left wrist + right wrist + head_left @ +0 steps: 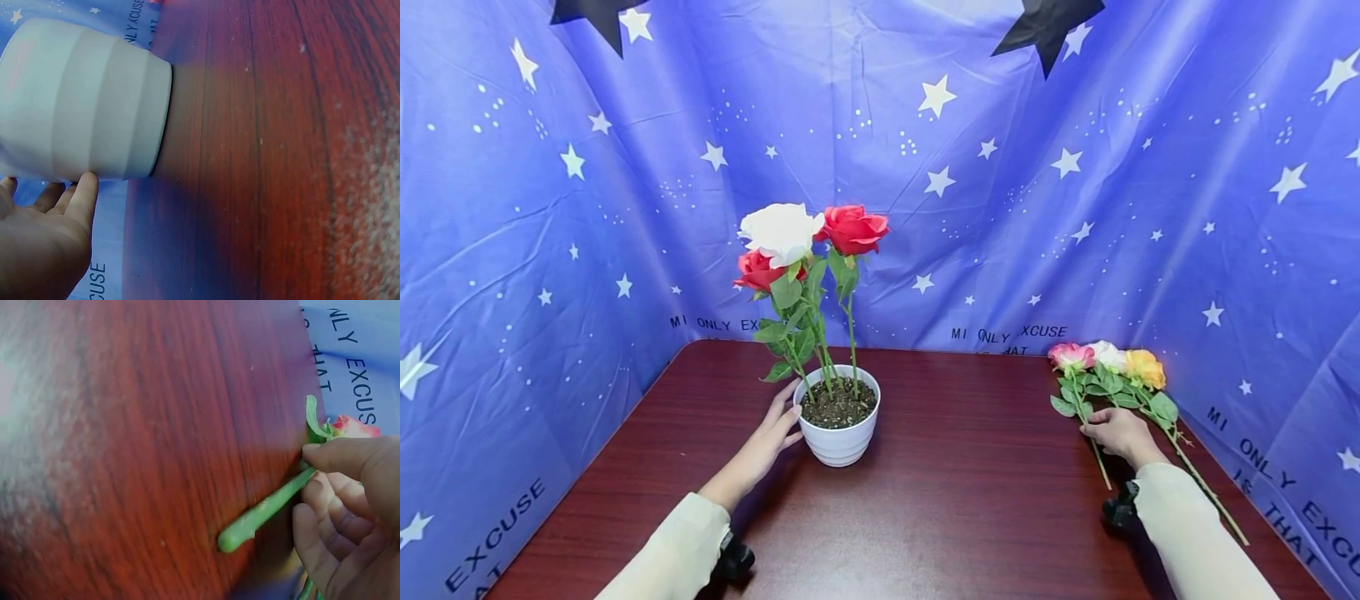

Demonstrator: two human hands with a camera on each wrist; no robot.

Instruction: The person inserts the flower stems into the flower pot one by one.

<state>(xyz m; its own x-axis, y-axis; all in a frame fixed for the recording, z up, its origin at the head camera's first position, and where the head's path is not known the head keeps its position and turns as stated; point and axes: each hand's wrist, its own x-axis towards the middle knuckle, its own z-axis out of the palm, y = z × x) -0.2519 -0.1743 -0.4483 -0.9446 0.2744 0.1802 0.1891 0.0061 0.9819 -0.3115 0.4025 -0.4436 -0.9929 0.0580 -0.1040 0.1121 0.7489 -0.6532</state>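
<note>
Sleeves [1195, 529] outstretched; left hand [772, 429] spread against pot [838, 443]; right hand [1122, 433] pinching pink rose stem [270, 510]

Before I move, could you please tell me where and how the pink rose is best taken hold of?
I'd pinch the pink rose by its slender stem, just below the leaves, where the right hand holds it, coming from above on the near side. The lower stem is leafless and points to the near side, while the broad bloom is beside a white rose.
</note>
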